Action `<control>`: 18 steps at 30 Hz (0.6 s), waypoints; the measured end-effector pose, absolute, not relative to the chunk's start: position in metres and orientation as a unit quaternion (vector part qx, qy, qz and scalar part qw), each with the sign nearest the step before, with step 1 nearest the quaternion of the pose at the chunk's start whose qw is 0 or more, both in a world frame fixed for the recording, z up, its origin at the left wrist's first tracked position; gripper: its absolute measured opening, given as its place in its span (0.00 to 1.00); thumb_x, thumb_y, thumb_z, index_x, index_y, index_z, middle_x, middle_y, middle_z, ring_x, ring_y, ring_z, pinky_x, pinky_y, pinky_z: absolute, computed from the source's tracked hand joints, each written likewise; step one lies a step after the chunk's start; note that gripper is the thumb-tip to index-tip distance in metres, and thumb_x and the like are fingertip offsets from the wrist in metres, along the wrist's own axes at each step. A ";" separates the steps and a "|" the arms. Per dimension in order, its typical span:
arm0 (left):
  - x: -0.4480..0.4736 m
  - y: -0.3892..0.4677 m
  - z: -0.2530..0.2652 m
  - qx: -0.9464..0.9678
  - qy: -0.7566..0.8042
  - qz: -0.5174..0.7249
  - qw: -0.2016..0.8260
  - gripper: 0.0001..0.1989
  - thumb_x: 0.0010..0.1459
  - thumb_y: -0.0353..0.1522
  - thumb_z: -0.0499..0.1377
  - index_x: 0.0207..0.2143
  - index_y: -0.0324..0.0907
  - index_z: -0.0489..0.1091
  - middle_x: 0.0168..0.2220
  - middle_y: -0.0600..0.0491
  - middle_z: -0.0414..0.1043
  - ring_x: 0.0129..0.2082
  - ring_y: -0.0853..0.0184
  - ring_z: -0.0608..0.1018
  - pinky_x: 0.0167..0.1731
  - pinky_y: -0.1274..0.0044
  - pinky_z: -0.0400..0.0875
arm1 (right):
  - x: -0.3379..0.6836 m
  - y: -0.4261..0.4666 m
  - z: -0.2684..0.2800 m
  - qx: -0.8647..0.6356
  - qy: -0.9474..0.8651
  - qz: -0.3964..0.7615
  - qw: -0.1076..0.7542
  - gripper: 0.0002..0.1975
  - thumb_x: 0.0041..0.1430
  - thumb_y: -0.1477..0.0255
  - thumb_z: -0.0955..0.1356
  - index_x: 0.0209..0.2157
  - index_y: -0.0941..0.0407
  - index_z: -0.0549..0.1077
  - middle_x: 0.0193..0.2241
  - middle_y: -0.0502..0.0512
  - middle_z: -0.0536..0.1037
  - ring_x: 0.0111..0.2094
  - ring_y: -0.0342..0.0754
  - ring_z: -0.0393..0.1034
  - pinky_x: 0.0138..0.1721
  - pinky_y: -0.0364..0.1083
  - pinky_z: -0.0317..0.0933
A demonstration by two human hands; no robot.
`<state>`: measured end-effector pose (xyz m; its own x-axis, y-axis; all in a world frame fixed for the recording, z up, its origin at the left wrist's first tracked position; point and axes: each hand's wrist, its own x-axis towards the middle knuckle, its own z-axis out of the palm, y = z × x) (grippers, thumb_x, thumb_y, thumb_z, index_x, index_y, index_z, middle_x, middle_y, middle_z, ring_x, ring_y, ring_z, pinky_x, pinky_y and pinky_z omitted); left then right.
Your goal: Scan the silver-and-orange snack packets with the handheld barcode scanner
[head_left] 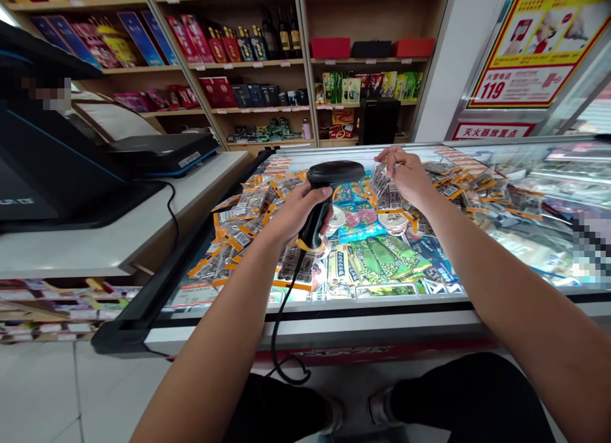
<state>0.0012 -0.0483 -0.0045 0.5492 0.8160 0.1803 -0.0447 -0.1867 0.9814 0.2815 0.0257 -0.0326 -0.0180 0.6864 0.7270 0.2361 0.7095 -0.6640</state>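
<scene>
My left hand is wrapped round the handle of a black barcode scanner, its head pointing right and its cord hanging down over the freezer's front edge. In my right hand a small clear snack packet with dark contents is pinched by its upper edge, just right of the scanner. Under both hands lies the glass top of a chest freezer. Orange-edged snack packets are heaped on the glass to the left, and a second heap of similar packets lies to the right.
Frozen goods in green wrappers show through the glass. At left a counter carries a black checkout machine and a flat black device. Stocked shelves stand behind the freezer. The scanner's cord loops near my legs.
</scene>
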 end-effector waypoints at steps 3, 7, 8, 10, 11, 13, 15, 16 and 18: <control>0.004 -0.050 -0.010 0.708 0.276 0.297 0.579 0.13 0.61 0.42 0.59 0.34 0.43 0.62 0.20 0.56 0.70 0.15 0.68 0.72 0.16 0.77 0.65 | 0.290 0.026 -0.028 -0.276 -0.671 0.273 0.632 0.11 0.51 0.79 0.64 0.17 0.55 0.62 0.38 0.52 0.73 0.45 0.50 0.74 0.51 0.53 0.63; 0.007 -0.050 -0.014 0.724 0.268 0.268 0.577 0.12 0.61 0.41 0.59 0.33 0.42 0.63 0.21 0.56 0.70 0.16 0.68 0.73 0.17 0.77 0.67 | 0.286 0.021 -0.021 -0.263 -0.674 0.305 0.619 0.12 0.51 0.77 0.65 0.16 0.56 0.62 0.36 0.52 0.73 0.45 0.51 0.74 0.51 0.55 0.62; 0.007 -0.049 -0.014 0.723 0.270 0.268 0.577 0.13 0.61 0.41 0.59 0.33 0.42 0.63 0.21 0.56 0.70 0.16 0.68 0.73 0.17 0.77 0.68 | 0.285 0.019 -0.019 -0.269 -0.676 0.303 0.616 0.13 0.51 0.76 0.65 0.16 0.56 0.62 0.36 0.51 0.73 0.45 0.51 0.74 0.52 0.55 0.61; 0.005 -0.048 -0.013 0.726 0.277 0.265 0.572 0.14 0.62 0.42 0.59 0.33 0.42 0.64 0.22 0.55 0.70 0.17 0.68 0.74 0.17 0.76 0.68 | 0.281 0.016 -0.018 -0.279 -0.679 0.301 0.609 0.13 0.51 0.76 0.66 0.15 0.56 0.62 0.36 0.51 0.73 0.45 0.51 0.74 0.52 0.55 0.61; 0.005 -0.048 -0.012 0.729 0.280 0.260 0.568 0.14 0.62 0.43 0.59 0.32 0.41 0.64 0.22 0.55 0.69 0.17 0.69 0.73 0.17 0.77 0.68 | 0.280 0.015 -0.017 -0.280 -0.681 0.300 0.606 0.13 0.50 0.76 0.66 0.15 0.56 0.62 0.36 0.51 0.73 0.45 0.51 0.74 0.52 0.55 0.61; 0.003 -0.049 -0.010 0.738 0.284 0.248 0.560 0.15 0.62 0.43 0.59 0.30 0.41 0.64 0.21 0.55 0.69 0.17 0.69 0.73 0.18 0.77 0.68 | 0.279 0.014 -0.016 -0.278 -0.685 0.298 0.604 0.12 0.49 0.76 0.66 0.16 0.56 0.62 0.36 0.51 0.73 0.45 0.51 0.74 0.51 0.54 0.62; 0.003 -0.050 -0.009 0.744 0.283 0.242 0.555 0.16 0.63 0.43 0.58 0.29 0.41 0.64 0.20 0.54 0.69 0.16 0.69 0.73 0.18 0.77 0.68 | 0.279 0.013 -0.015 -0.282 -0.689 0.286 0.603 0.11 0.49 0.77 0.65 0.16 0.56 0.62 0.36 0.51 0.73 0.45 0.51 0.74 0.51 0.54 0.62; 0.003 -0.051 -0.008 0.743 0.284 0.244 0.555 0.16 0.62 0.43 0.58 0.29 0.41 0.64 0.20 0.54 0.69 0.16 0.69 0.73 0.18 0.77 0.68 | 0.280 0.013 -0.014 -0.293 -0.692 0.271 0.601 0.11 0.49 0.77 0.64 0.16 0.56 0.62 0.36 0.51 0.73 0.45 0.51 0.73 0.51 0.54 0.62; 0.005 -0.053 -0.008 0.728 0.289 0.265 0.563 0.15 0.62 0.43 0.59 0.31 0.41 0.64 0.21 0.54 0.70 0.16 0.69 0.73 0.17 0.77 0.67 | 0.284 0.012 -0.013 -0.336 -0.704 0.221 0.586 0.10 0.50 0.78 0.62 0.17 0.55 0.64 0.37 0.52 0.74 0.45 0.51 0.73 0.51 0.55 0.62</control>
<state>0.0046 -0.0529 -0.0084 0.6920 0.7194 0.0605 0.1227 -0.1998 0.9721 0.2836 0.0123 -0.0127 -0.0883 0.7319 0.6757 0.2135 0.6765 -0.7049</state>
